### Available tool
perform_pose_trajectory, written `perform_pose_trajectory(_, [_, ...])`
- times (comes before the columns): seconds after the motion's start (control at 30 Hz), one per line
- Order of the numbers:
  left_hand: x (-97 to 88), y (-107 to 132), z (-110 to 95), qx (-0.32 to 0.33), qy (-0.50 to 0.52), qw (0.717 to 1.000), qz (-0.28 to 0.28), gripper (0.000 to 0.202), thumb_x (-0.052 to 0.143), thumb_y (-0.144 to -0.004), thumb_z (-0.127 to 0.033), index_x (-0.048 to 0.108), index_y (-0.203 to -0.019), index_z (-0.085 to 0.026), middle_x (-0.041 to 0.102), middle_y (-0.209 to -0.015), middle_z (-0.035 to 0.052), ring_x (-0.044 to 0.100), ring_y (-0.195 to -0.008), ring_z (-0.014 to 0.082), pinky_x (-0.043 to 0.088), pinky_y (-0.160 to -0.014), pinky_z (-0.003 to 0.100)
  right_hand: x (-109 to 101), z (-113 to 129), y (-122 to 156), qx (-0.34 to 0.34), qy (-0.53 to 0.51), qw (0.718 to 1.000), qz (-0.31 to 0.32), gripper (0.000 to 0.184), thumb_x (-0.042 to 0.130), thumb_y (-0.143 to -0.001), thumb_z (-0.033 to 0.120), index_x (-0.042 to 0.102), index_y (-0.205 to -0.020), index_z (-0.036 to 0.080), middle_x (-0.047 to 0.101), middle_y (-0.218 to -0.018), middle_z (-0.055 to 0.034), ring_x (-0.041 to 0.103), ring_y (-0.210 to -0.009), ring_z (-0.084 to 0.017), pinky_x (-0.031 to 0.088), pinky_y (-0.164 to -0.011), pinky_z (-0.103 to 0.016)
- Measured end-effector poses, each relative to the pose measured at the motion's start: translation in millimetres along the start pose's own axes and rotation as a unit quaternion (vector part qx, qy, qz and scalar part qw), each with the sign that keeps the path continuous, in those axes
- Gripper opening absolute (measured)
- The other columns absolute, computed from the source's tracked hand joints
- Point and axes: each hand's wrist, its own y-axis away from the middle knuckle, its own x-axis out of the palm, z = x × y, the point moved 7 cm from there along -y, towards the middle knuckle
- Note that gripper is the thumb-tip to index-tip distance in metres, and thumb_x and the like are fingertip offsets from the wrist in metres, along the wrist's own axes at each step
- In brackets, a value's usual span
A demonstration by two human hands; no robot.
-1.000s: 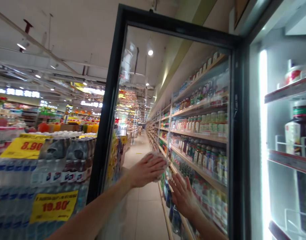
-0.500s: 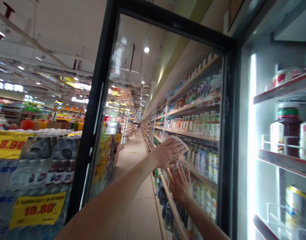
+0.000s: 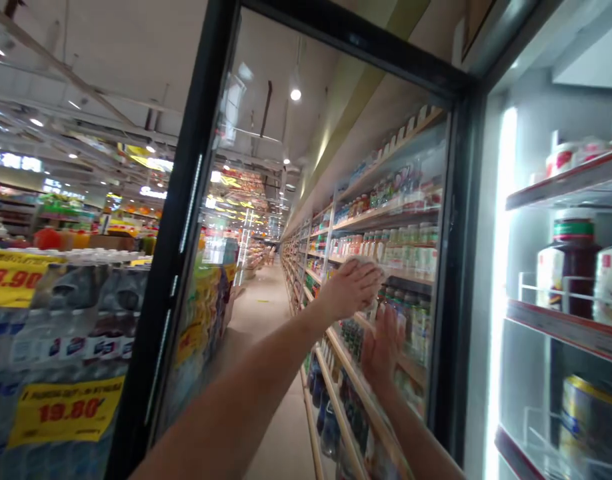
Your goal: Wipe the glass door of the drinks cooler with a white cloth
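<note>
My left hand presses a crumpled whitish cloth against the glass door of a cooler, its fingers closed over the cloth. The door has a black frame and stands swung open in front of me. My right hand lies flat on the glass just below and to the right of the left hand, with its fingers stretched out and nothing in it. Both forearms reach in from the bottom of the view.
The lit cooler interior at the right holds bottles and cans on wire-fronted shelves. Shrink-wrapped water bottles with yellow price signs are stacked at the left. Through the glass runs a store aisle lined with drink shelves.
My left hand has slid the cloth up and to the right across the glass. My right hand has shifted right and slightly upward, staying flat on the door.
</note>
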Motion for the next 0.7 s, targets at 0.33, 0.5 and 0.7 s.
perform_pose_trajectory(0.33, [-77.7, 93, 108, -0.341, -0.117, 0.923, -0.136, 0.049, 0.038, -0.09, -0.036, 0.041, -0.134, -0.015, 0.034, -0.145, 0.0134, 0.024, -0.136, 0.032, 0.019, -0.108, 0.055, -2, 2, 2, -0.004, 0.012, 1.0, -0.011, 0.059, 0.036, -0.09, 0.021, 0.017, -0.145, 0.019, 0.037, -0.142, -0.0177, 0.027, -0.136, -0.029, 0.027, -0.103, -0.059])
perform_pose_trajectory(0.5, [-32.4, 96, 39, -0.056, -0.071, 0.996, 0.016, 0.044, 0.037, -0.092, -0.041, 0.042, -0.133, -0.028, 0.038, -0.144, 0.0009, 0.029, -0.135, 0.0197, 0.017, -0.112, 0.042, 1, 2, 3, -0.003, 0.012, 1.0, -0.01, 0.057, 0.036, -0.09, 0.025, 0.02, -0.144, 0.018, 0.037, -0.143, -0.0176, 0.029, -0.135, -0.029, 0.027, -0.103, -0.058])
perform_pose_trajectory(0.7, [-80.3, 176, 121, -0.387, -0.17, 0.9, -0.112, 0.046, 0.037, -0.091, -0.035, 0.043, -0.132, -0.016, 0.032, -0.146, 0.0134, 0.023, -0.137, 0.03, 0.02, -0.108, 0.052, 4, 2, 3, 0.018, 0.027, 0.999, -0.011, 0.054, 0.031, -0.091, 0.027, 0.022, -0.143, 0.018, 0.038, -0.141, -0.0171, 0.029, -0.135, -0.027, 0.025, -0.104, -0.056])
